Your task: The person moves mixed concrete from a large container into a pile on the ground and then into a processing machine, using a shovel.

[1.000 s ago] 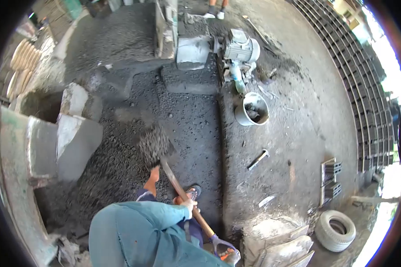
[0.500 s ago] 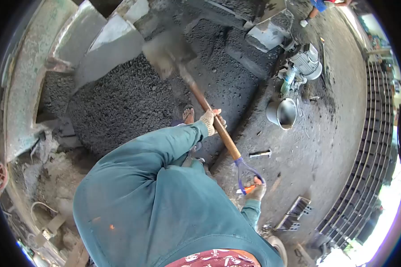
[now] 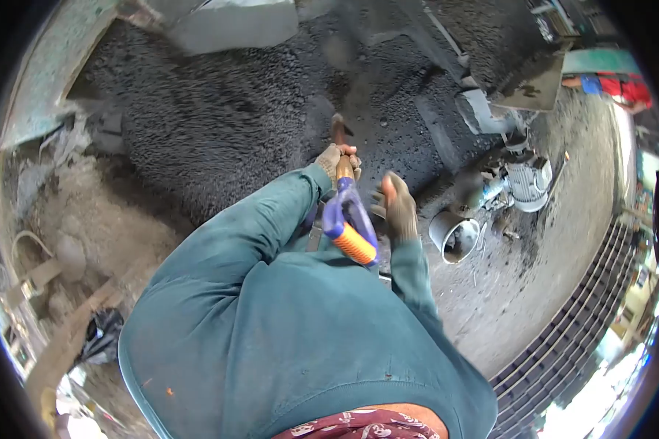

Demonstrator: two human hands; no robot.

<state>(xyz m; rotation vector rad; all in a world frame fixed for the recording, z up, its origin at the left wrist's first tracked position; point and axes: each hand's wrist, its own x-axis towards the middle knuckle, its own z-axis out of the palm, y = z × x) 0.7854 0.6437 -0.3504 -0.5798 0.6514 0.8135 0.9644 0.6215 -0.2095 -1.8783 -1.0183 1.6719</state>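
A shovel (image 3: 344, 192) points away from me, its purple D-shaped handle with an orange grip (image 3: 355, 244) close to my chest. My left hand (image 3: 337, 162), in a knit glove with bare fingertips, is wrapped round the wooden shaft just beyond the handle. To the right of the handle, my right hand (image 3: 397, 206), also gloved, is raised off it with fingers apart and nothing held. The shaft looks foreshortened, and the blade is hard to make out against the dark ground. A heap of dark gravelly mix (image 3: 212, 124) lies ahead and to the left.
A bucket (image 3: 454, 238) stands on the floor at right, near a grey electric motor (image 3: 529, 183). Stacked dark blocks (image 3: 571, 314) line the right side. A pale slab (image 3: 234, 28) lies beyond the heap. Another person in red (image 3: 626, 91) is at the far right.
My right hand has let go of the orange grip and moved up and left. The shovel's handle has swung left towards my chest. My view has turned, and my left hand still holds the shaft.
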